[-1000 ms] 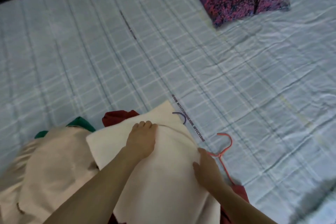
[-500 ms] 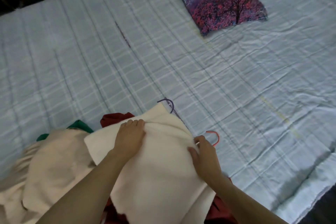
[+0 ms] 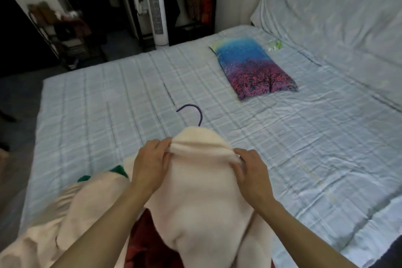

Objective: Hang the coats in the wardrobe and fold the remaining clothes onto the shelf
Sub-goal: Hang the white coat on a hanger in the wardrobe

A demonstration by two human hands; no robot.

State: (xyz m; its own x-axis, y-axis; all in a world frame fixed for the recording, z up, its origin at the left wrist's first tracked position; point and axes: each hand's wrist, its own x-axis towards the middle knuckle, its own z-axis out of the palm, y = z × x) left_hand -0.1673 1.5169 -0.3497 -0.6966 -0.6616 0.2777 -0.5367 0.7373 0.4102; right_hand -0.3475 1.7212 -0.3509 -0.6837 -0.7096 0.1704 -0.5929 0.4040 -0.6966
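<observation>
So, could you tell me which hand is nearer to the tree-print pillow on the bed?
The right hand. It grips the cream coat on the side facing the pillow, which lies up and to its right. The left hand grips the coat's far side.

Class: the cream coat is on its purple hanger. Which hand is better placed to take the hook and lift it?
Probably the left hand: the purple hook curves toward its side, above the cream coat. The right hand sits farther away.
</observation>
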